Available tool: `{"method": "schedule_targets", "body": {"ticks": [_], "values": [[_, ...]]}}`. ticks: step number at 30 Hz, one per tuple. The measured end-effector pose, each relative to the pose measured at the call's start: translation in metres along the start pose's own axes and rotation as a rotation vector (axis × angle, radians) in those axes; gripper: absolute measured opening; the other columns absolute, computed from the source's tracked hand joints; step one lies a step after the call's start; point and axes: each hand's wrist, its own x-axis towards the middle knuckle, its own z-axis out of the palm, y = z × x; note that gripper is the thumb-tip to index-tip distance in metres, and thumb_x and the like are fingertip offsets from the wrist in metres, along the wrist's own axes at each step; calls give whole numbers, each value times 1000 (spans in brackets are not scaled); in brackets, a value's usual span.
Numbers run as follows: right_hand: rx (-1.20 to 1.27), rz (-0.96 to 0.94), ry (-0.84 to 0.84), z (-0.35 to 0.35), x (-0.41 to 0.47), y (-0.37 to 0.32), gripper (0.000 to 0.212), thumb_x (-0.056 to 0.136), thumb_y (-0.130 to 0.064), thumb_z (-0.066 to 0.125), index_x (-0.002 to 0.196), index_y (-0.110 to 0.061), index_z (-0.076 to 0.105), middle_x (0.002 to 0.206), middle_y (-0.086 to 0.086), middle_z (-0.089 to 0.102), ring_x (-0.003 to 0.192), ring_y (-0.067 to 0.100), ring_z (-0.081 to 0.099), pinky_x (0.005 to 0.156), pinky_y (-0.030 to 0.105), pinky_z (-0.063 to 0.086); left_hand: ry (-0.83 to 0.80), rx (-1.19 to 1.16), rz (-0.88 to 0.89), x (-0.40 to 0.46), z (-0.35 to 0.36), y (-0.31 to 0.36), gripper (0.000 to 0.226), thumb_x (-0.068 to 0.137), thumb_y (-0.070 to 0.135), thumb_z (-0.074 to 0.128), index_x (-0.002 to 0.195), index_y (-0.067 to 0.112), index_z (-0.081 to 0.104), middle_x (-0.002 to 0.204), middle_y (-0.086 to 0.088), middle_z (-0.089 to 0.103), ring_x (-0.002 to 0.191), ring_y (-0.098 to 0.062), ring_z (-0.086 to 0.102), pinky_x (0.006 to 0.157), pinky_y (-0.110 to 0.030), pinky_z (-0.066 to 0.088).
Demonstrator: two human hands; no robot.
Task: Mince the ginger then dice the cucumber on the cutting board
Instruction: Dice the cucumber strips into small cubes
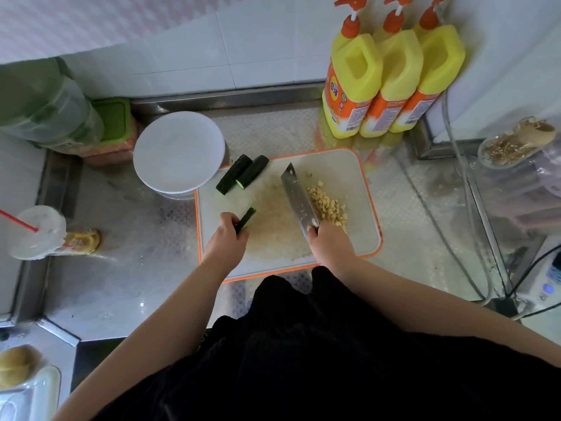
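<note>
A: What is hidden from you here?

B: Your left hand (228, 235) curls round a cucumber strip (246, 219), so its near end is covered; only the far end shows above your fingers. Your right hand (329, 243) wraps the handle of the cleaver (299, 197), and the handle itself cannot be seen. Your dark clothing covers the near edge of the cutting board (334, 165).

A: Where do the task's things lie?

B: The minced ginger (327, 205) sits heaped on the right half of the board, just right of the blade, which stands on edge. Two cucumber pieces (243, 174) lie side by side at the far left corner, overhanging the orange rim.

A: And the edges and free room?

B: A white round lid (179, 151) overlaps the far left corner of the board. Three yellow bottles (391, 74) stand just beyond the far right corner. A lidded cup with a red straw (36, 232) stands well apart at the left. Bare board lies between your hands; bare steel counter (136, 262) lies left of the board.
</note>
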Motion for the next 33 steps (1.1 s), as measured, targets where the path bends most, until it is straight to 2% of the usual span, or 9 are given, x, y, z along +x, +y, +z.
{"method": "schedule_targets", "body": {"ticks": [6,10,13,15,18,19,23,27,33], "values": [[-125,-110,36,-1,-7,5,40,101,-35,36,66,-18,29,62,-1,38,69,27,47,59,30,33,-50,318,236,1,12,-4,36,102,36,41,129,13,44,121,-7,53,110,-27,50,93,-39,41],[-156,-171,126,-12,-16,11,37,96,-54,39,92,-17,39,67,-3,50,66,26,55,61,33,44,-57,626,383,1,20,-10,37,100,40,43,130,18,45,127,-4,43,116,-24,41,102,-38,35],[-245,-271,240,-16,-25,18,40,97,-52,34,97,-13,42,68,0,56,64,29,61,58,35,47,-20,596,416,-2,23,-18,45,93,43,56,132,21,48,134,-2,42,125,-25,37,111,-38,27],[-316,-329,302,-16,-27,24,38,99,-46,32,101,-11,46,68,2,60,63,30,63,52,34,42,102,432,409,-8,24,-20,55,88,46,62,132,15,50,134,-6,45,125,-28,40,109,-43,31],[-339,-355,325,-18,-29,30,36,98,-42,41,108,-9,48,76,5,65,69,29,65,52,32,37,515,217,538,-13,23,-11,42,94,31,51,127,6,51,129,-15,50,116,-33,47,98,-46,42],[-335,-354,327,-19,-31,31,37,96,-43,44,110,-9,47,78,5,66,72,28,66,53,32,39,543,213,605,-14,24,-1,41,94,28,49,130,7,49,133,-17,49,117,-35,47,100,-47,41],[-341,-372,360,-18,-36,33,39,92,-43,55,108,-9,47,74,5,65,67,26,66,50,28,35,244,470,775,-8,35,49,50,96,49,37,143,34,39,153,-7,29,141,-37,24,117,-55,15],[-371,-440,476,-14,-36,39,43,72,-36,81,86,-8,52,48,0,54,38,21,56,38,20,23,-48,714,704,7,38,80,59,93,63,8,149,48,20,163,8,-7,148,-29,-14,116,-53,-13],[-349,-394,566,-22,-43,50,46,66,-36,84,81,-10,49,42,-5,47,31,15,48,29,20,19,-110,769,575,30,29,88,56,96,62,7,150,50,9,159,13,-22,146,-23,-26,116,-55,-14]]}}
